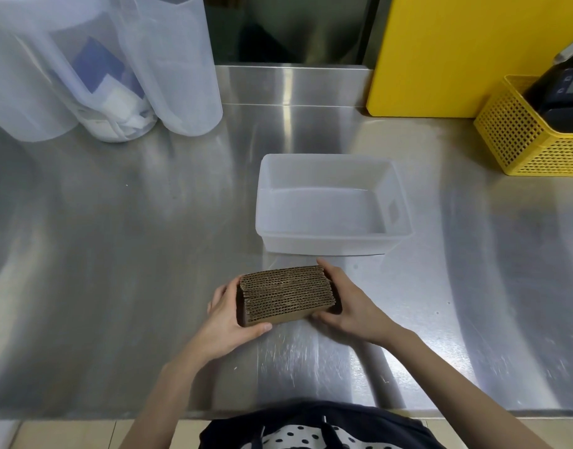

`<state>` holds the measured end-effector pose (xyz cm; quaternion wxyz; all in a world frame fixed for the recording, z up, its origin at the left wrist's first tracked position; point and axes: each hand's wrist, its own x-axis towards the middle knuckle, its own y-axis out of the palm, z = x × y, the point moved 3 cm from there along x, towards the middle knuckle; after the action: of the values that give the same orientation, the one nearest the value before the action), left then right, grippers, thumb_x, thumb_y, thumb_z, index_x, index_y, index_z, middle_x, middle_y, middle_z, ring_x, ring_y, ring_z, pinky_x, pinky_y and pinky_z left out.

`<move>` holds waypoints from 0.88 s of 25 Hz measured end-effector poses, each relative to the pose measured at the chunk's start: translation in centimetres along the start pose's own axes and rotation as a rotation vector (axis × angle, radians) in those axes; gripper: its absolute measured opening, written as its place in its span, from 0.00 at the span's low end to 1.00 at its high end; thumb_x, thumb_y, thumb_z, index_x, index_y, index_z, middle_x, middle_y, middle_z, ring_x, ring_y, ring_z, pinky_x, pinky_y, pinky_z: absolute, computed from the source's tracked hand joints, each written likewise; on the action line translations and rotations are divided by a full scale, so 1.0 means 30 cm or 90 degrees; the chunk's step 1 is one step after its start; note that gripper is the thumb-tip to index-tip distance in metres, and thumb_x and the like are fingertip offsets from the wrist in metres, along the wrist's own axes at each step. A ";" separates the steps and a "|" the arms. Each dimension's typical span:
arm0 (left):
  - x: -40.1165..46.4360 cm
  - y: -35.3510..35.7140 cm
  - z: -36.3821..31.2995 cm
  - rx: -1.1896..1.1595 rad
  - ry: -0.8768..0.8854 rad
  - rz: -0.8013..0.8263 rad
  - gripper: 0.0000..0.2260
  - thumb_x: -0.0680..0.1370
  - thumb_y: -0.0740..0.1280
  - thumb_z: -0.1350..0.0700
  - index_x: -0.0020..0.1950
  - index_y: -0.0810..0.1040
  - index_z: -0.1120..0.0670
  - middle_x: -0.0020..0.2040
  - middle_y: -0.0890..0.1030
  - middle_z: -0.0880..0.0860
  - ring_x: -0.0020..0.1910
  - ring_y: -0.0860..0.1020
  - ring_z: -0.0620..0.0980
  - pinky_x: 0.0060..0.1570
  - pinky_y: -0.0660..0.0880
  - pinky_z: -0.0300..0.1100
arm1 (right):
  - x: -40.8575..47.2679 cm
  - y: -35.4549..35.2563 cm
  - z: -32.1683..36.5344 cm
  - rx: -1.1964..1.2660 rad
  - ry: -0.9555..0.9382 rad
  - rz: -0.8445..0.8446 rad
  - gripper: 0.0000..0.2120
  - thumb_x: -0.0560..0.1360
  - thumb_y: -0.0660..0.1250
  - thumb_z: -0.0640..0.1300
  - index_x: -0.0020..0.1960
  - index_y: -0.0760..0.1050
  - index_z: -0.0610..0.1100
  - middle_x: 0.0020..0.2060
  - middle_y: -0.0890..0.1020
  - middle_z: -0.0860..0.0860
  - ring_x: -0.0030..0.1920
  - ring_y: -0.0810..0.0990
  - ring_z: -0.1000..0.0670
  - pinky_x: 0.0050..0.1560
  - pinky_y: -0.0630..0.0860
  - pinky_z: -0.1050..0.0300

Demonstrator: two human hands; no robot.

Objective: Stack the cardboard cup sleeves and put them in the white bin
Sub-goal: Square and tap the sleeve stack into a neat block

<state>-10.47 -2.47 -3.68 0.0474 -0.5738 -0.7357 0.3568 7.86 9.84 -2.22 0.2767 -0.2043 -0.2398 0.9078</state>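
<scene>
Stacking looks complete: left hand (228, 314) and right hand (346, 304) clamp the sleeve stack (286, 294) between them. White bin (327, 243), at 12 o'clock, stands empty; transfer remains.

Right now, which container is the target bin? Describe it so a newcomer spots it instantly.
On the steel counter, look just beyond the two hands holding the cardboard sleeve stack. The white bin is low, rectangular, open-topped and empty, unlike the tall clear canisters back left and the perforated yellow basket far right.

A steel counter (149, 254) carries a white bin (330, 244), clear containers (181, 76), and a yellow basket (518, 140)
</scene>
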 end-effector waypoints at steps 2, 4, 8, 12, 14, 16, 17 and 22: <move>-0.007 -0.022 0.012 -0.036 0.015 0.019 0.40 0.65 0.74 0.51 0.70 0.53 0.44 0.68 0.61 0.51 0.70 0.55 0.48 0.70 0.53 0.49 | 0.000 -0.004 -0.005 -0.006 -0.009 -0.001 0.39 0.67 0.71 0.39 0.72 0.54 0.44 0.64 0.69 0.47 0.62 0.68 0.54 0.59 0.58 0.80; -0.012 -0.036 0.018 -0.061 0.020 0.019 0.38 0.65 0.74 0.51 0.69 0.56 0.42 0.64 0.63 0.49 0.68 0.59 0.46 0.69 0.56 0.46 | 0.004 -0.013 -0.003 -0.001 -0.017 -0.004 0.36 0.67 0.72 0.39 0.70 0.58 0.44 0.63 0.71 0.46 0.62 0.70 0.52 0.61 0.61 0.76; 0.001 -0.043 0.006 -0.066 0.007 -0.037 0.31 0.64 0.75 0.51 0.63 0.67 0.45 0.59 0.69 0.51 0.62 0.68 0.49 0.64 0.62 0.41 | 0.002 -0.028 0.007 0.021 -0.013 -0.006 0.33 0.66 0.73 0.38 0.67 0.63 0.44 0.61 0.74 0.46 0.61 0.73 0.50 0.63 0.67 0.66; 0.039 -0.039 -0.035 -0.034 0.039 -0.044 0.29 0.63 0.75 0.48 0.61 0.68 0.43 0.57 0.71 0.49 0.60 0.69 0.49 0.63 0.64 0.45 | -0.015 -0.086 -0.003 0.031 -0.012 -0.045 0.31 0.65 0.73 0.38 0.65 0.66 0.45 0.58 0.75 0.52 0.59 0.74 0.54 0.56 0.64 0.79; 0.064 -0.022 -0.050 -0.008 0.045 -0.018 0.32 0.63 0.75 0.46 0.64 0.67 0.44 0.60 0.70 0.51 0.62 0.67 0.51 0.65 0.63 0.47 | -0.032 -0.109 -0.022 0.041 0.009 -0.059 0.33 0.65 0.74 0.37 0.66 0.65 0.46 0.57 0.75 0.54 0.59 0.73 0.56 0.55 0.64 0.80; 0.078 0.000 -0.051 0.017 0.031 0.022 0.34 0.63 0.74 0.46 0.66 0.64 0.44 0.63 0.68 0.53 0.64 0.65 0.53 0.67 0.62 0.50 | -0.046 -0.101 -0.043 0.045 0.036 -0.052 0.35 0.65 0.73 0.36 0.67 0.63 0.47 0.57 0.75 0.55 0.60 0.73 0.56 0.54 0.63 0.82; 0.082 0.009 -0.052 0.016 0.025 0.036 0.34 0.64 0.74 0.45 0.66 0.63 0.44 0.63 0.68 0.54 0.65 0.65 0.53 0.67 0.62 0.51 | -0.051 -0.094 -0.053 0.050 0.046 -0.053 0.36 0.65 0.73 0.36 0.68 0.61 0.47 0.57 0.75 0.55 0.60 0.73 0.57 0.54 0.63 0.82; 0.092 0.004 -0.052 0.008 0.020 0.031 0.34 0.63 0.74 0.45 0.65 0.65 0.44 0.62 0.69 0.52 0.64 0.66 0.53 0.66 0.63 0.50 | -0.050 -0.088 -0.066 0.045 0.052 -0.057 0.36 0.65 0.73 0.38 0.68 0.61 0.49 0.54 0.74 0.61 0.56 0.73 0.61 0.51 0.62 0.84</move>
<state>-10.57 0.70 -3.54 0.0542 -0.5968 -0.7183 0.3534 11.06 11.49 -1.99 0.3337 -0.2205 -0.2048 0.8933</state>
